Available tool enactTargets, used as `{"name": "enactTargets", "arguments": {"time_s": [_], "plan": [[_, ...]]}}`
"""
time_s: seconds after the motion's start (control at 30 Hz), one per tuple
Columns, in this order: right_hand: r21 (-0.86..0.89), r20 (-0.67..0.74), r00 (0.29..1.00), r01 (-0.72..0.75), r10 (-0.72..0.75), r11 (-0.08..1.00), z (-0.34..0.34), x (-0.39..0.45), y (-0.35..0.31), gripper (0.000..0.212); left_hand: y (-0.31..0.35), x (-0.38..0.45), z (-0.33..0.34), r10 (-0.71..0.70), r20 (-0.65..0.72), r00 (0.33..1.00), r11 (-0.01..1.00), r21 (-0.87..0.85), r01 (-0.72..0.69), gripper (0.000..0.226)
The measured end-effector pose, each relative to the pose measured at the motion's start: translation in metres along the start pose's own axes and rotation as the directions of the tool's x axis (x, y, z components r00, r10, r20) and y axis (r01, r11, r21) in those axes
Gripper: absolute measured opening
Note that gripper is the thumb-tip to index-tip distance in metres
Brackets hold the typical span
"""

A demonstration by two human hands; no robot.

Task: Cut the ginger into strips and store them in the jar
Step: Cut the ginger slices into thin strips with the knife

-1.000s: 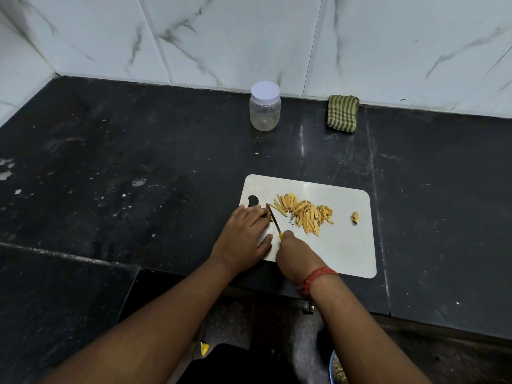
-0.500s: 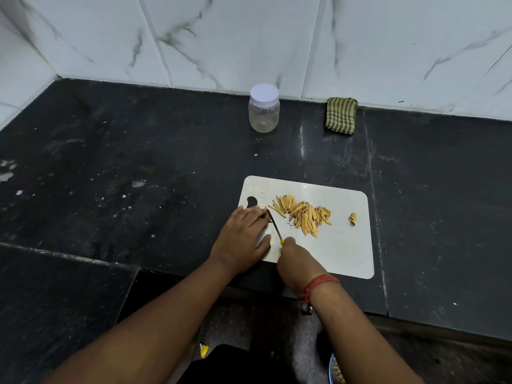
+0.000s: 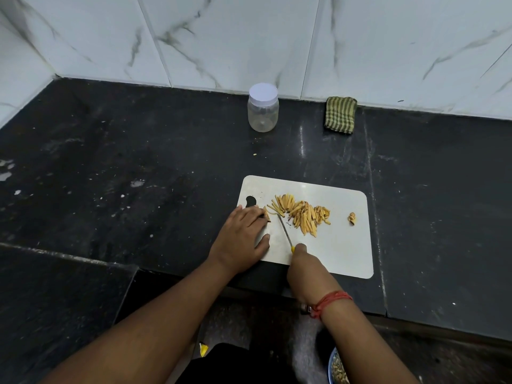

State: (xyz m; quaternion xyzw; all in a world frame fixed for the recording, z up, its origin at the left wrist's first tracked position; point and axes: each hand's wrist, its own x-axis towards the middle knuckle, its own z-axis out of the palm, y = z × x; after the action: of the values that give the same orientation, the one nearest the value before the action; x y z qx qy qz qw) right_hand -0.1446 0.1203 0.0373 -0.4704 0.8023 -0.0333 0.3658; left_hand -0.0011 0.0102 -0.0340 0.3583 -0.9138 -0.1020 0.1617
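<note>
White marble-look wall tiles point(image 3: 235, 37) with grey veins run along the back and turn the corner at the left. Below them spreads a black stone countertop point(image 3: 138, 162), scuffed and flecked with pale spots, seams showing. A green striped cloth point(image 3: 340, 114) sits against the wall.

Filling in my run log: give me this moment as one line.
stage: cutting | left hand: holds ginger piece | right hand: grips knife | ginger strips: piled on cutting board | jar: lidded
</note>
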Motion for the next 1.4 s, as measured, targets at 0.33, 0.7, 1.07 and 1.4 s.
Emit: {"name": "enactTargets", "arguments": {"time_s": [0.33,0.7,1.07,1.4], "plan": [[0.053,0.022,0.998,0.063,-0.064,0.997,-0.006,0.007,-0.012,0.023,0.0,0.0,0.0,0.002,0.002,1.0,1.0,0.004,-0.002,0.042],[0.085,0.003,0.997,0.071,-0.072,0.994,-0.011,0.012,-0.019,0.026,0.001,-0.001,-0.001,0.001,0.009,1.0,1.0,0.002,-0.001,0.043],[0.067,0.026,0.995,0.099,-0.101,0.993,-0.009,0.017,-0.024,0.025,-0.001,-0.001,0.0,0.016,0.007,1.0,1.0,0.011,-0.016,0.044],[0.045,0.053,0.997,0.062,-0.065,0.997,-0.008,0.022,-0.026,0.028,-0.003,-0.001,0.001,0.017,0.009,1.0,1.0,0.018,-0.017,0.045]]}}
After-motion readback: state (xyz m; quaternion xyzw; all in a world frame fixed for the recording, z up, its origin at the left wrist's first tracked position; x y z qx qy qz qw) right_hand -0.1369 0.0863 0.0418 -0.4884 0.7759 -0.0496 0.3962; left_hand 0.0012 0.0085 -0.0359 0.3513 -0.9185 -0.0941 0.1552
